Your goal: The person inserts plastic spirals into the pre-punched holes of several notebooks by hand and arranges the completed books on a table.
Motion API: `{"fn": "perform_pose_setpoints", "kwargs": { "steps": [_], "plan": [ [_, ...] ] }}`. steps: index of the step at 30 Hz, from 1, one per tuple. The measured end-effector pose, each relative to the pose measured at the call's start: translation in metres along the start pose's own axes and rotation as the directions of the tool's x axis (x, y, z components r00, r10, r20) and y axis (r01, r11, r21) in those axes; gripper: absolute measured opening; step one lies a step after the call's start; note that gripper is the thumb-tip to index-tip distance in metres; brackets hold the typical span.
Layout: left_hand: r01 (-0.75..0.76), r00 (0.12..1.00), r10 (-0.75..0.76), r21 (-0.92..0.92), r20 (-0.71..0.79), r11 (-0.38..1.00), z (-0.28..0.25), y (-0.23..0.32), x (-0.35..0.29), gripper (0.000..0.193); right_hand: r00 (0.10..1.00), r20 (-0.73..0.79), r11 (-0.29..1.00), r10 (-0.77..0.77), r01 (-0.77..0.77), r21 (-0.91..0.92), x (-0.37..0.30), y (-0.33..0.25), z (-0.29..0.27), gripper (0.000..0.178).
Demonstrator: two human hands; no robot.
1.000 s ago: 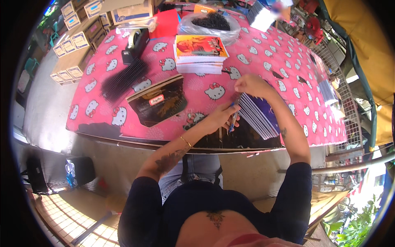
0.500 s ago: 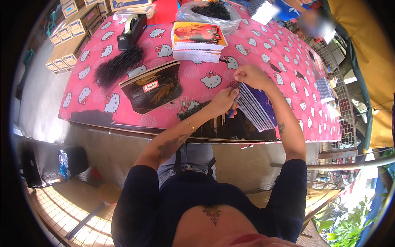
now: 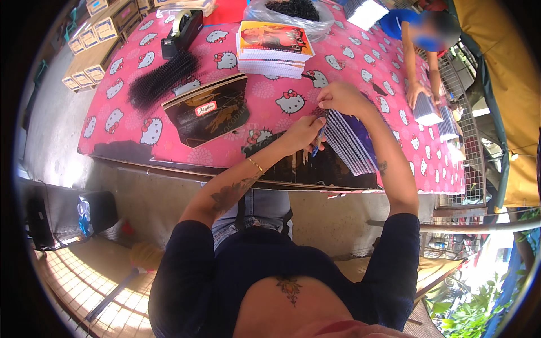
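Filling the scene: a pink-covered table (image 3: 197, 159), with purple notebooks (image 3: 365, 135) at its near edge

To the far left of the table, cardboard boxes (image 3: 88, 67) are stacked. Along the near edge, a dark panel (image 3: 298, 170) is laid, and the purple notebooks are set in a slanted stack on its right part, their striped edges turned left. A dark printed carton (image 3: 228, 119) is placed left of centre. On the far side, a plastic bag (image 3: 320, 26) is filled with black coils. In front of it, orange-covered notebooks (image 3: 276, 48) are piled. On the left, a bundle of black coils (image 3: 160, 83) is laid just beside a tape dispenser (image 3: 183, 35).

At the far right, a stack of pale-edged books (image 3: 426, 112) is touched by a co-worker's hands (image 3: 417, 93).

A blue-handled tool (image 3: 319, 139) is gripped by the left hand (image 3: 304, 134), its fingers closed around it. The right hand (image 3: 341, 97) is held above the purple notebooks' far end, fingers curled inward; whether anything is pinched there cannot be told.
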State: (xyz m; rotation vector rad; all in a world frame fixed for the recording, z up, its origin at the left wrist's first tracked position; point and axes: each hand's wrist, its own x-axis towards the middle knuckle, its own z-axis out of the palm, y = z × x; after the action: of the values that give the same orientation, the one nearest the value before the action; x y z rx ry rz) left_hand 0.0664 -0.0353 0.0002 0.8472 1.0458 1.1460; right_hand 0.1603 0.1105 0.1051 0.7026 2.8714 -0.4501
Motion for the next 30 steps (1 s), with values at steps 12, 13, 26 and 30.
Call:
{"fn": "perform_pose_setpoints", "kwargs": {
  "steps": [12,13,26,30],
  "plan": [
    [-0.030,1.000,0.030,0.053,0.005,0.998,0.0059,0.0037,-0.0033,0.041,0.994,-0.093,0.998,0.048,-0.044,0.039,-0.0022,0.0045,0.0071,0.016],
    [-0.025,1.000,0.024,0.051,0.013,0.998,0.0041,0.0026,-0.0011,0.042,0.995,-0.091,0.998,0.039,-0.035,0.044,-0.0026,0.0047,0.0064,0.016],
    [0.023,1.000,-0.024,0.047,0.010,0.999,0.0028,0.0065,-0.0044,0.039,0.995,-0.094,0.993,0.037,-0.026,0.117,-0.0014,0.0117,0.0060,0.017],
    [-0.028,1.000,0.027,0.050,0.015,0.998,0.0045,0.0059,-0.0040,0.036,0.994,-0.094,0.995,0.057,-0.049,0.085,-0.0003,0.0110,0.0077,0.017]
  ]
}}
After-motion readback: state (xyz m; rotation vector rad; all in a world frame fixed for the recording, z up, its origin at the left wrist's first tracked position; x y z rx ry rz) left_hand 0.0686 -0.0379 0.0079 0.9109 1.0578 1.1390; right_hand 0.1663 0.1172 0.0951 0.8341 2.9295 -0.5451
